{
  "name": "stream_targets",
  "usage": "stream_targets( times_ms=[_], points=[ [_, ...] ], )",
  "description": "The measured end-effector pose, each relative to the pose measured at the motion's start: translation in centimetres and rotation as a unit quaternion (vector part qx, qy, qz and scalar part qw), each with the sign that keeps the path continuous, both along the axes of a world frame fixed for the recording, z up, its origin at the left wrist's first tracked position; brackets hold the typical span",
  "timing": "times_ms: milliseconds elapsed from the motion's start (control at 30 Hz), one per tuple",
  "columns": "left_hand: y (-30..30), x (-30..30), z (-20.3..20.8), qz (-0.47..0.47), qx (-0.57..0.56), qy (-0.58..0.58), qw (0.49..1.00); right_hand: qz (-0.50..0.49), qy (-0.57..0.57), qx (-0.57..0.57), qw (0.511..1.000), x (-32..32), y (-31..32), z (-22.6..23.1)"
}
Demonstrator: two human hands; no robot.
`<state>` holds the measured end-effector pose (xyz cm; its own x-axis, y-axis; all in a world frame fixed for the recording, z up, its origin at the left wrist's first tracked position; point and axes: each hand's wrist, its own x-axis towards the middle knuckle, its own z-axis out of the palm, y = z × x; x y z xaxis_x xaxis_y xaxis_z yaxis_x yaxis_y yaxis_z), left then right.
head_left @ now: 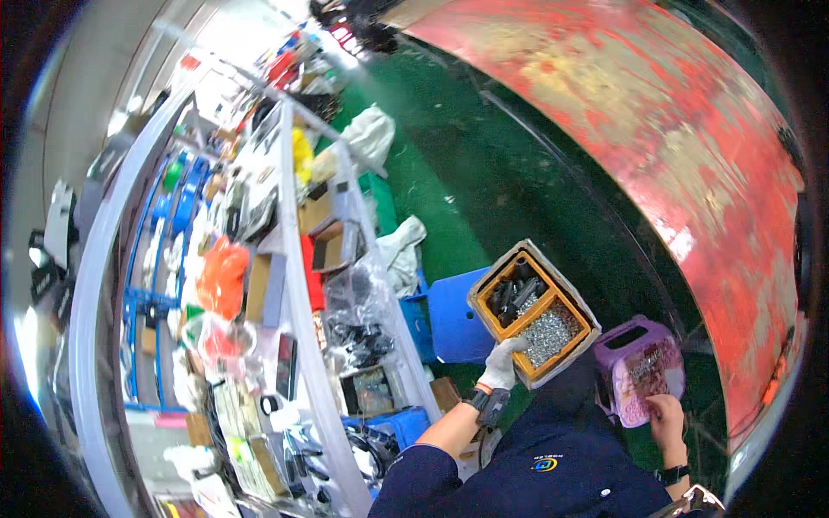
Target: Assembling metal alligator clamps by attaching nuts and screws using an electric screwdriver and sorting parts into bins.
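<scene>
My left hand (501,366), in a pale work glove, grips the near edge of a worn cardboard box (570,371). Inside the box sits an orange plastic tray (528,323) with two compartments. Black parts (513,299) lie in one, and a heap of small silver metal fasteners (549,336) fills the other. To the right, my bare right hand (665,420) has its fingers curled at the edge of a purple plastic stool (633,413). The stool has a pinkish printed top and a slot at one end. Small dark bits on that top are too blurred to name.
Metal shelving (318,345) crowded with boxes, bags and parts runs along my left. A blue panel (456,316) stands behind the cardboard box. A large, scuffed red curved surface (656,121) fills the right. White sacks (403,250) lie on the green floor (449,155).
</scene>
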<state>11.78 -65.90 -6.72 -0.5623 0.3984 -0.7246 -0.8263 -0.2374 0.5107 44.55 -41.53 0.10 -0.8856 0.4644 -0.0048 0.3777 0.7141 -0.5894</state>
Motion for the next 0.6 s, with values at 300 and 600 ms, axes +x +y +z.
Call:
stream_targets(
  times_ms=[300, 600],
  points=[
    [-11.3, -0.7, -1.4, 0.169, -0.05, -0.046, 0.983, 0.141, -0.034, -0.054, 0.988, -9.4, -2.6, -2.8],
    [-18.7, 0.2, 0.6, 0.241, -0.05, -0.103, 0.964, 0.095, -0.177, -0.183, 0.962, -16.4, -4.8, -7.9]
  ],
)
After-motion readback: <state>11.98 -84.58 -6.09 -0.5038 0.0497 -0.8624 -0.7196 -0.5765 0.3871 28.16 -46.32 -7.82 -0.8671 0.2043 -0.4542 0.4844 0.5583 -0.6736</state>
